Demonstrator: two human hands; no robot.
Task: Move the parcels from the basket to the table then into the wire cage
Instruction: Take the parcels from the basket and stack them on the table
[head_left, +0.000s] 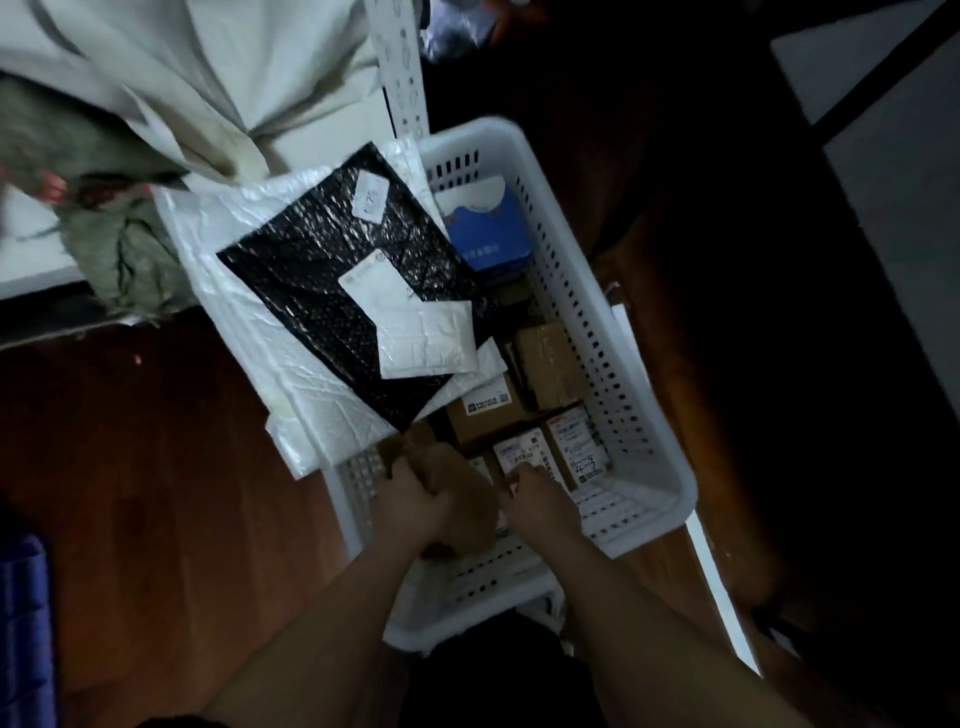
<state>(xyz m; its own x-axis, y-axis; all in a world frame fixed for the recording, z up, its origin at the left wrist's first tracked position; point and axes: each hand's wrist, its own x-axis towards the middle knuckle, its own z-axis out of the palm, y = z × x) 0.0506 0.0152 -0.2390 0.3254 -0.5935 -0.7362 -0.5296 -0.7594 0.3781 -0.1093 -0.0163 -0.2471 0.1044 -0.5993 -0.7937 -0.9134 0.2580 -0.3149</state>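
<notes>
A white slotted plastic basket (613, 374) sits on the dark floor, full of parcels. A black bubble mailer (332, 291) with white labels lies on top of large white mailers (260, 332) that overhang the basket's left rim. A blue-and-white box (491, 234) lies at the far end. Several brown cardboard boxes (545, 358) with printed labels fill the near end. My left hand (410, 499) and my right hand (540, 501) reach into the near end and grip a brown box (457, 488) from either side.
A white table surface (332, 124) at upper left carries grey-green and pale sacks (124, 249). A perforated white metal post (402, 62) stands behind the basket. The floor is reddish brown. A blue object (23, 613) sits at the lower left edge.
</notes>
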